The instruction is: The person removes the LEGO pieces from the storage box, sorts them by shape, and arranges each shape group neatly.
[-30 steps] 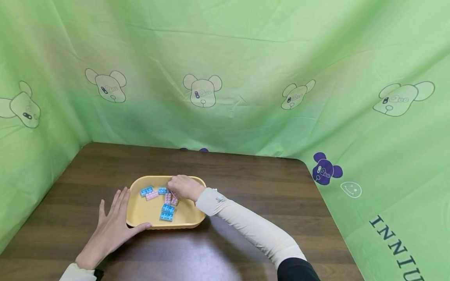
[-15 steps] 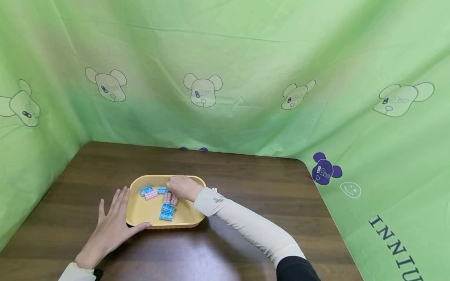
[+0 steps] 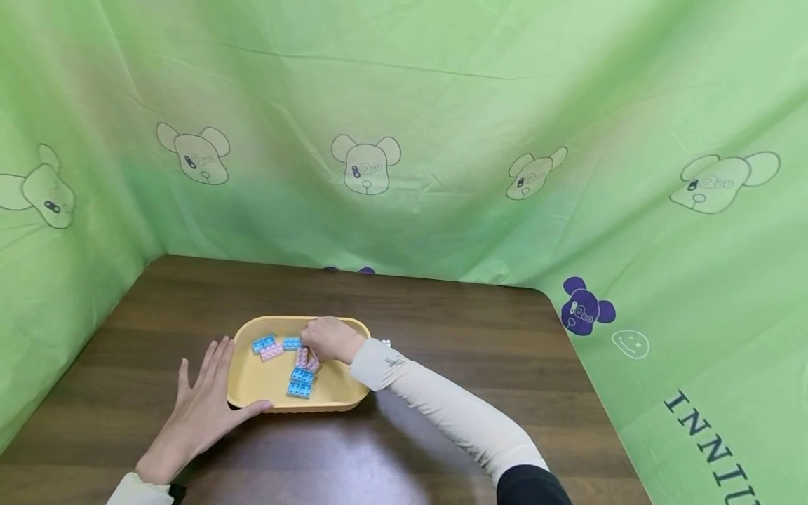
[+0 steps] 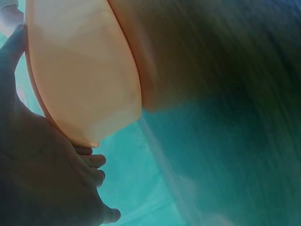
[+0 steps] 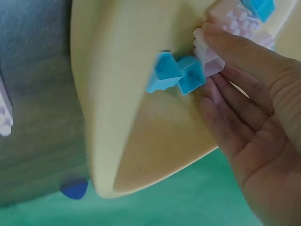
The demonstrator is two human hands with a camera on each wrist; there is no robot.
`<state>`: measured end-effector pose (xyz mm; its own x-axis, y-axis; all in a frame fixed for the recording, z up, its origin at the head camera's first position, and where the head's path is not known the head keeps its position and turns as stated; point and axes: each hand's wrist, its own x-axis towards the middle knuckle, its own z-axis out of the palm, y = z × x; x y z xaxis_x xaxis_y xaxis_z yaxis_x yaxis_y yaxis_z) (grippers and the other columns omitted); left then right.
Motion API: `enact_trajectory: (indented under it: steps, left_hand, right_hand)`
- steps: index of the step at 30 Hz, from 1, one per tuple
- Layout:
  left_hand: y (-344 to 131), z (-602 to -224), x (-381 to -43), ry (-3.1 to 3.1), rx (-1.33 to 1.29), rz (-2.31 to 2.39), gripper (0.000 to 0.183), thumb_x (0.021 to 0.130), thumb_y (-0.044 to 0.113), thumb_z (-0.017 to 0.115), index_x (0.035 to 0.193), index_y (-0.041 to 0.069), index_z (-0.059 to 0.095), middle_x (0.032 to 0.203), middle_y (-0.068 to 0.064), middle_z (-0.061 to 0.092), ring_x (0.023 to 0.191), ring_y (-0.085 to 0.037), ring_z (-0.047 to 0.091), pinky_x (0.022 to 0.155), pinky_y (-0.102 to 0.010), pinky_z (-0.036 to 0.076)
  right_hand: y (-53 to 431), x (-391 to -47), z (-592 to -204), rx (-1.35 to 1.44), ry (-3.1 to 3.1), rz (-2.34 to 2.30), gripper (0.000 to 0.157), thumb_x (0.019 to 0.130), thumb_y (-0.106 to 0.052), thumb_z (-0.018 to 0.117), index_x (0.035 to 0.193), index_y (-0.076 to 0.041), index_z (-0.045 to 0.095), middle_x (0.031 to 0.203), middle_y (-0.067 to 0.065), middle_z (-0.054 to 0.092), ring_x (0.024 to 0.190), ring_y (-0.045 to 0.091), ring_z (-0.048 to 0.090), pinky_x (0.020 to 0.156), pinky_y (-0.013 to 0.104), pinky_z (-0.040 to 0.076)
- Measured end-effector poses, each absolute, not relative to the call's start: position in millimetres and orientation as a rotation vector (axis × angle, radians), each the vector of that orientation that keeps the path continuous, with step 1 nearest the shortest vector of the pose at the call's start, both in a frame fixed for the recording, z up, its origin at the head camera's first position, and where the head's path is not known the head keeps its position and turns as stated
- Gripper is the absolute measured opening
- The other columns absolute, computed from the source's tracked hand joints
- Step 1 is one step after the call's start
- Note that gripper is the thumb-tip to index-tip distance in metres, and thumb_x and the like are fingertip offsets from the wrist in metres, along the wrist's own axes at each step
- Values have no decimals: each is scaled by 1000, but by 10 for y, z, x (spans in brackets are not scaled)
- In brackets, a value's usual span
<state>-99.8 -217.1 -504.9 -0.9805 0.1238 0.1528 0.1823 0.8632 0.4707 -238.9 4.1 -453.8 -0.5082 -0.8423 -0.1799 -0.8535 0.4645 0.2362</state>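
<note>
A yellow plastic bin [image 3: 259, 384] holds several blue toy building blocks [image 3: 299, 389] and pink ones [image 3: 272, 351]. My right hand [image 3: 331, 339] is down inside it near the far right corner. In the right wrist view, its thumb and fingers pinch a pink block [image 5: 210, 57]; two blue blocks [image 5: 165, 73] lie just beyond the fingertips. My left hand [image 3: 203, 398] rests against the bin's left end, fingers straight and spread, with the thumb along the near rim. From the left wrist view, only the outside of the bin [image 4: 87, 66] shows.
The bin stands on a dark wooden table [image 3: 454, 330]. A small white object [image 3: 386, 343] peeks out behind the right cuff; the right wrist view shows a pale block [image 5: 4, 110] on the table outside the bin. A green printed curtain [image 3: 442, 231] surrounds the table.
Hardly anything differs: both hands keep their places at the bin, and the blocks lie where they were. The head view shifts very slightly.
</note>
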Motion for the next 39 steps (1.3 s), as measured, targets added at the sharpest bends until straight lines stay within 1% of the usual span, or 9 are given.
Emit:
enact_trajectory:
  steps: [5, 9, 11, 13, 17, 23, 27, 32, 39]
  left_hand:
    - [-2161, -5048, -998, -2914, -242, -755, 129, 84, 70, 77, 165, -7, 15, 169, -32, 21, 157, -49, 16, 119, -77, -3]
    - [-2157, -5051, -994, -2910, -249, -747, 129, 84, 70, 77, 165, -7, 14, 169, -32, 21, 157, -49, 16, 119, -77, -3]
    - [-2157, -5056, -988, -2908, -254, -746, 129, 84, 70, 77, 165, -7, 14, 169, -32, 21, 157, -49, 16, 118, -77, -2]
    - [-2158, -5062, -981, -2909, -254, -750, 129, 84, 70, 77, 165, -7, 14, 169, -32, 21, 157, -49, 16, 118, -77, -2]
    - [-2160, -5068, -973, -2914, -247, -763, 129, 84, 70, 77, 165, -7, 14, 169, -32, 20, 158, -48, 15, 119, -77, -4]
    - [-2160, -5068, -969, -2912, -244, -762, 128, 84, 69, 77, 166, -6, 13, 170, -31, 20, 158, -48, 14, 119, -76, -4]
    - [-2163, -5064, -957, -2918, -240, -764, 128, 84, 69, 77, 166, -6, 13, 170, -31, 20, 158, -48, 14, 119, -76, -6]
    - [-2165, -5058, -953, -2926, -239, -764, 128, 84, 70, 77, 166, -6, 13, 170, -31, 19, 158, -49, 14, 119, -76, -6]
    - [-2162, -5053, -970, -2918, -238, -751, 129, 84, 70, 77, 166, -6, 13, 169, -32, 20, 157, -49, 15, 118, -77, -3]
  right_hand:
    - [60, -2399, -4476, -1535, 2667, 338, 12, 87, -3, 76, 86, -15, 77, 81, -4, 70, 71, 11, 59, 72, 25, 57]
    - [67, -2387, -4412, -1547, 2677, 287, 10, 87, -4, 77, 84, -14, 75, 78, -4, 67, 65, 9, 48, 67, 23, 55]
    - [72, -2383, -4389, -1547, 2678, 231, 10, 88, -4, 77, 86, -13, 76, 79, -3, 69, 64, 9, 46, 65, 24, 55]
    - [85, -2384, -4373, -1559, 2677, 170, 11, 87, -4, 78, 93, -13, 80, 84, -2, 74, 65, 9, 50, 67, 24, 56]
    - [136, -2393, -4340, -1561, 2671, 55, 25, 85, -5, 83, 109, -10, 82, 97, 0, 77, 71, 9, 58, 71, 22, 56]
    - [275, -2404, -4305, -1551, 2685, -44, 20, 86, -8, 84, 105, -10, 79, 88, -1, 68, 72, 8, 58, 67, 19, 50]
    - [375, -2402, -4289, -1528, 2699, -88, 31, 87, -12, 87, 116, -7, 78, 98, 2, 72, 81, 10, 66, 75, 19, 53]
    - [492, -2390, -4256, -1495, 2696, -200, 46, 86, -11, 88, 129, -1, 74, 114, 8, 71, 91, 15, 70, 83, 20, 56]
    - [631, -2373, -4221, -1411, 2702, -321, 42, 88, -9, 87, 126, -1, 73, 120, 11, 67, 95, 21, 71, 87, 25, 56]
